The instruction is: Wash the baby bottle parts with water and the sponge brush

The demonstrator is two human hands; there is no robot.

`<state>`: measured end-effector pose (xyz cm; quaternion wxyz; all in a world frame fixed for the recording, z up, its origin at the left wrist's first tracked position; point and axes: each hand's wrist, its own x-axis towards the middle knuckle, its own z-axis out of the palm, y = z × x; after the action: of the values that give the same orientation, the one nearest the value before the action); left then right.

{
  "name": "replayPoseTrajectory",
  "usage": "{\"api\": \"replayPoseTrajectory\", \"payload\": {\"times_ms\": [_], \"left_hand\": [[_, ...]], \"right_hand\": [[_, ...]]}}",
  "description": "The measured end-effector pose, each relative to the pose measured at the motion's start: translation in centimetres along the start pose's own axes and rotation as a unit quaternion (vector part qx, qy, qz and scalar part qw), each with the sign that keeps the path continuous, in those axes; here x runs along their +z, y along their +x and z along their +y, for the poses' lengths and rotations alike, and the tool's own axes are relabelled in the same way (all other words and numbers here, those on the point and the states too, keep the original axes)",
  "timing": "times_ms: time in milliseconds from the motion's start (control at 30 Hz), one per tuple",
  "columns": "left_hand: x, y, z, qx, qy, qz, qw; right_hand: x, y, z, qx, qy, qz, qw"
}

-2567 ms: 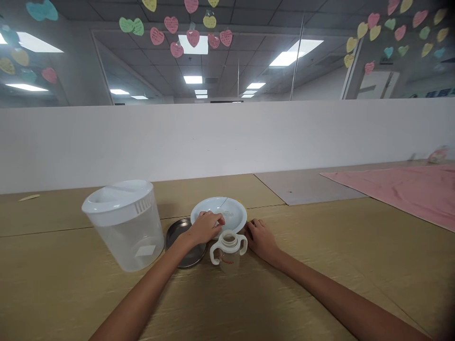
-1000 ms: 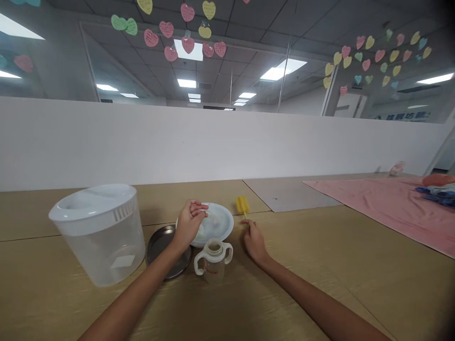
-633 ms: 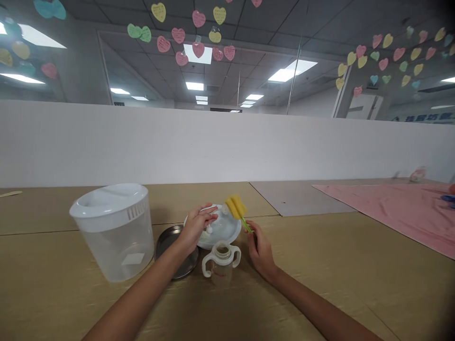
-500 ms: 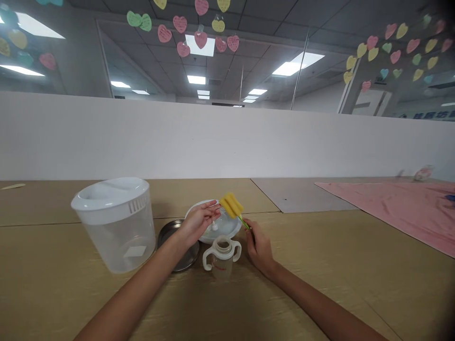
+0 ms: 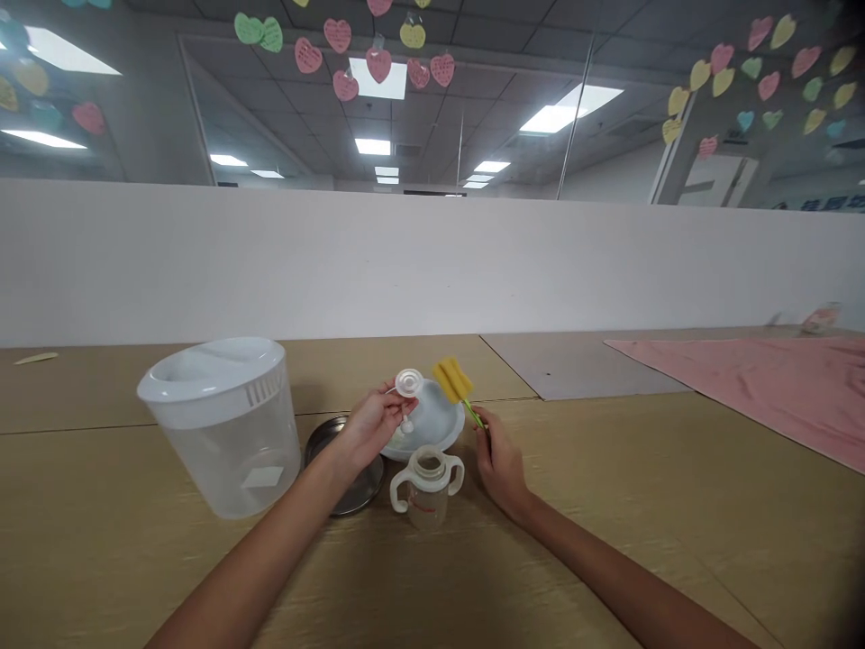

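Tan tabletop (image 5: 608,487), open-topped two-handled bottle (image 5: 428,507), white bowl (image 5: 447,420) with pale contents (image 5: 397,440)

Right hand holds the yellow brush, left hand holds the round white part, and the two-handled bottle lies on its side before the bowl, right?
Not quite: the bottle stands upright before the bowl, as the head view shows. The right hand does hold the yellow brush, the left hand the round white part.
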<state>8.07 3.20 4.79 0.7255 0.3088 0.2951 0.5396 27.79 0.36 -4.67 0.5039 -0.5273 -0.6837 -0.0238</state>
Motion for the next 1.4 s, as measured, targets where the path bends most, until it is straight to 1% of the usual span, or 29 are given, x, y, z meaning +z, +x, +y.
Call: {"api": "replayPoseTrajectory", "payload": {"times_ms": [100,200,400,600,733,933,1000,1100,1167,1200,1233,1267,1300,1333,1367,1400], "left_hand": [[0.1,-0.2,-0.3,-0.009,-0.003,-0.02,1.0],[0.3,-0.5,-0.5,-0.021,-0.002,-0.037,0.999],[0.3,-0.7,-0.7,0.015,0.048,-0.025,0.998],[0.2,-0.2,-1.1,0.046,0.104,-0.043,0.993],[0.4,-0.4,-1.5,0.076,0.143,-0.038,0.986],[0.5,-0.9,-1.6,0.075,0.175,-0.049,0.98],[0.4,-0.9,-1.5,0.074,0.169,-0.057,0.981],[-0.1,-0.4,-1.4,0.05,0.136,-0.082,0.986],[-0.4,-0.2,-0.9,0.059,0.156,-0.087,0.982],[-0.6,-0.1,-0.5,0.082,0.193,-0.083,0.974],[-0.7,-0.1,-0.1,0.113,0.248,-0.077,0.959],[-0.9,-0.1,0.5,0.148,0.317,-0.072,0.934],[-1.0,-0.2,1.1,0.181,0.392,-0.066,0.9],[-1.1,-0.4,1.7,0.209,0.469,-0.056,0.856],[-1.2,-0.5,2.4,0.234,0.549,-0.038,0.802],[-1.4,-0.7,3.0,0.253,0.624,-0.013,0.74]], "right_hand": [[0.0,-0.2,-0.1,-0.026,-0.005,-0.027,0.999],[0.1,-0.4,-0.2,-0.038,-0.009,-0.034,0.999],[-0.1,-0.3,-0.3,-0.034,-0.005,-0.038,0.999],[-0.1,-0.3,-0.3,-0.046,-0.006,-0.037,0.998],[-0.2,-0.3,-0.2,-0.045,-0.001,-0.037,0.998],[-0.2,-0.3,-0.2,-0.037,0.001,-0.038,0.999],[-0.2,-0.3,-0.1,-0.042,0.007,-0.036,0.998],[-0.2,-0.3,-0.1,-0.044,0.017,-0.028,0.998],[-0.2,-0.3,0.0,-0.043,0.022,-0.024,0.999],[-0.2,-0.3,0.1,-0.043,0.023,-0.022,0.999],[-0.2,-0.2,0.1,-0.042,0.024,-0.021,0.999],[-0.2,-0.2,0.2,-0.041,0.024,-0.022,0.999],[-0.1,-0.2,0.3,-0.038,0.023,-0.024,0.999],[-0.1,-0.2,0.3,-0.035,0.022,-0.027,0.999],[0.0,-0.2,0.4,-0.032,0.019,-0.031,0.999],[0.0,-0.2,0.5,-0.031,0.018,-0.035,0.999]]}}
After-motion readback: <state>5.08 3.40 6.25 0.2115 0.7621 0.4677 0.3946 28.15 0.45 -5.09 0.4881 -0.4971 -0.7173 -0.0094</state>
